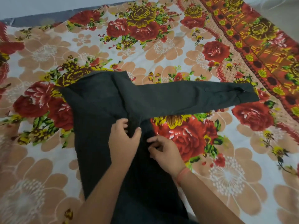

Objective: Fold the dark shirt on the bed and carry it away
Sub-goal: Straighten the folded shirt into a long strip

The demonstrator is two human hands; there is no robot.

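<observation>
The dark shirt (103, 120) is lying flat on the bed, roughly in the middle of the view, with its body running from the far shoulder area down toward the person. Looks like one side is already folded in, since the left edge is a clean straight line and I can't see a sleeve on that side. The other sleeve (199, 97) is stretched straight out to the right, cuff end resting on the floral bedsheet (161, 46).

Both hands are working right where that sleeve meets the body. The left hand (123, 139) is pressed down on the fabric, fingers curled into the cloth with the thumb spread off to the side, so I'd say it's pinning or bunching the shirt at the armpit seam. The right hand (163, 151) is just beside it at the shirt's right edge, fingers curled together and seemingly pinching the hem of the fabric, though I can't tell exactly how much cloth is in the pinch. There's a thin orange band (182, 172) on that wrist.

So my read: early to midway. Maybe one side fold done. Still left: bring that long sleeve in, fold the body up lengthwise, then pick it up and carry it off. Nothing's been lifted yet.
</observation>
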